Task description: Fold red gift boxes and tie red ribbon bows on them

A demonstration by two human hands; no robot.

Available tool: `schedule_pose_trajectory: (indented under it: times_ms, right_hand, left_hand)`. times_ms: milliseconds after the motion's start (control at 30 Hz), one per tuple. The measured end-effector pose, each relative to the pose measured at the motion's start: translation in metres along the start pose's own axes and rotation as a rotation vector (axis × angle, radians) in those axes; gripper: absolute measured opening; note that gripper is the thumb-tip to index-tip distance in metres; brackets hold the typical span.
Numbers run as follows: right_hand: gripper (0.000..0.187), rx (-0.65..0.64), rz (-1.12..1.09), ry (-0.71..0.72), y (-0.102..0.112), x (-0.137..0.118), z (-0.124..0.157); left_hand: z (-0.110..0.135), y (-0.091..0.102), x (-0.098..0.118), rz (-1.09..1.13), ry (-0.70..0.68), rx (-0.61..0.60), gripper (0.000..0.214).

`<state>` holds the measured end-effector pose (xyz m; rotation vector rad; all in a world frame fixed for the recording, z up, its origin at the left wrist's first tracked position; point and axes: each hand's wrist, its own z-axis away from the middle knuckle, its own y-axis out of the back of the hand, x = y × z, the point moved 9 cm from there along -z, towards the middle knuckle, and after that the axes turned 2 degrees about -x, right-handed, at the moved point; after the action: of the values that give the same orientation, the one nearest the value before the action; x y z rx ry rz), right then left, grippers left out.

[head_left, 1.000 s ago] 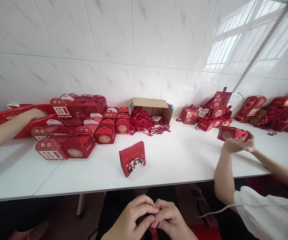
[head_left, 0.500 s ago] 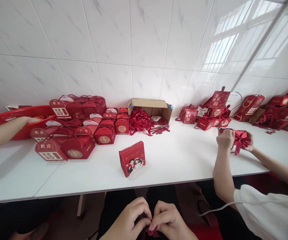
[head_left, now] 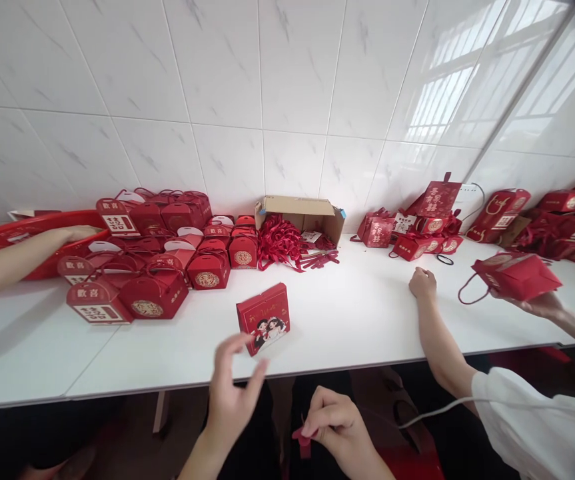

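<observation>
My left hand (head_left: 234, 390) is raised at the table's front edge, thumb and fingers apart with nothing between them. Its fingertips are close in front of a red box (head_left: 267, 317) printed with a cartoon bridal couple, which stands tilted on the table; I cannot tell if they touch. Below the edge, over my lap, my right hand (head_left: 334, 427) pinches a piece of red ribbon (head_left: 304, 445) between thumb and fingers, a short end hanging down.
Several red gift boxes (head_left: 154, 293) stand on the left of the white table (head_left: 357, 320). A cardboard box (head_left: 312, 207) holds red ribbons (head_left: 280, 243). At left a person's arm reaches into a red basin (head_left: 47, 267); at right a co-worker holds a red bag (head_left: 522, 277).
My left hand has let go of the ribbon and risen towards the couple box, opening. My right hand keeps the ribbon. The co-worker at right has turned and moved the red bag rightward.
</observation>
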<state>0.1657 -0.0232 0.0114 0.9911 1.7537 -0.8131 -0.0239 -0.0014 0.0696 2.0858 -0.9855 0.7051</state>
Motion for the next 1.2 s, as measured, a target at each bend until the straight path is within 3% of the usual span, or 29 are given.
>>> schedule_pose_trajectory:
  times_ms: [33, 67, 133, 267, 433, 600, 800, 900, 1033, 1200]
  right_hand:
    - [0.017, 0.004, -0.008, 0.006, 0.001, -0.002, -0.001]
    - [0.016, 0.007, -0.018, 0.011, 0.001, -0.003, -0.002]
    - [0.015, 0.007, -0.043, 0.023, 0.001, -0.006, -0.004]
    - [0.014, 0.012, -0.057, 0.058, 0.001, -0.011, -0.006]
    - [0.016, 0.013, -0.049, 0.061, 0.004, -0.011, -0.007]
    - [0.018, 0.005, 0.014, 0.109, 0.008, -0.019, -0.012]
    - [0.012, 0.222, 0.266, 0.234, 0.041, -0.032, -0.032]
    - [0.014, 0.211, 0.309, 0.226, 0.044, -0.026, -0.049]
    - [0.015, 0.164, 0.242, 0.185, 0.033, -0.014, -0.067]
    - [0.012, 0.235, 0.145, 0.189, 0.029, -0.011, -0.072]
  left_hand:
    - [-0.012, 0.013, -0.01, -0.057, 0.053, 0.147, 0.045]
    - [-0.024, 0.017, -0.019, -0.107, 0.102, 0.193, 0.056]
    - [-0.047, 0.01, -0.037, -0.178, 0.188, 0.127, 0.063]
    - [-0.064, -0.004, -0.058, -0.023, 0.305, 0.056, 0.045]
    - [-0.057, -0.013, -0.057, 0.247, 0.321, 0.08, 0.035]
    - [-0.049, -0.019, -0.055, 0.346, 0.378, 0.034, 0.033]
    - [-0.03, -0.042, -0.043, 0.5, 0.391, -0.132, 0.031]
    - [-0.021, -0.046, -0.04, 0.599, 0.397, -0.083, 0.037]
    - [-0.014, -0.046, -0.035, 0.555, 0.344, -0.028, 0.029]
    - [-0.009, -0.042, -0.032, 0.506, 0.273, 0.069, 0.027]
